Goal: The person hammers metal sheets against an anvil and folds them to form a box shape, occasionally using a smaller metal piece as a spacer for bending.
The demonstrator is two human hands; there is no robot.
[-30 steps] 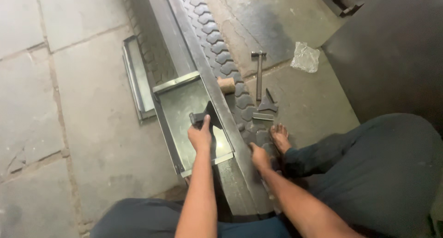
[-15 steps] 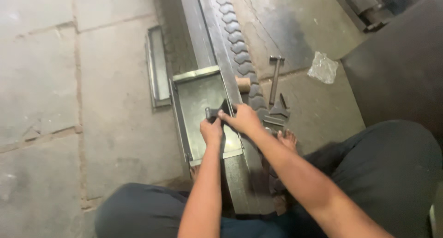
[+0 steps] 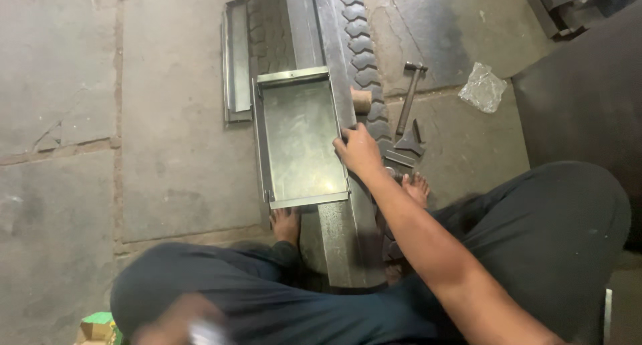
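Since half a second earlier, the left hand had left the tray and dropped out of the clear view, and the small dark thing both hands had held over the tray was no longer visible. Only a blurred shape at the bottom edge might have been that hand, so whether its grip was open or closed could not be told. The right hand (image 3: pixel 360 151) rested on the right rim of the metal tray (image 3: pixel 301 134), fingers curled loosely over the edge and pressing on it rather than closed around anything. The tray lay partly on the long steel beam (image 3: pixel 341 231) and partly over the stone floor (image 3: pixel 167 118), between the person's bare feet. It looked like thin folded sheet metal: stiff, fairly light, likely to ring and slide on the beam, with raw rims that could cut, so the folded side walls seemed the safest places to hold. A second, narrower tray (image 3: pixel 237 61) lay just beside its upper left corner. A strip of tyre tread (image 3: pixel 361 51) ran along the beam's right side, and beyond it a hammer (image 3: pixel 409 94) and a crumpled clear bag (image 3: pixel 483 87) lay well apart. Open floor spread to the left; the right side was crowded by the tread, the tools and the person's knee.
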